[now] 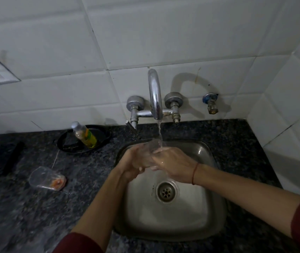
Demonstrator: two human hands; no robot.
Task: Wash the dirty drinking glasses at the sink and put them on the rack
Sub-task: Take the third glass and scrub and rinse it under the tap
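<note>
Rinsing step: left hand (130, 161) and right hand (171, 164) both wrapped around a glass (150, 152) under the tap (155, 95) stream over the sink (216, 212); next, probably onto the rack, unseen here, then the dirty glass (47, 178) lying on the counter (27, 212).

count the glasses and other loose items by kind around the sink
Drinking glasses: 2, one held under the tap water in both hands, one lying on the counter
Soap bottles: 1
Black dishes: 1
Total: 4

glass (47, 178) left of sink (211, 203), faucet (155, 95) behind
</note>
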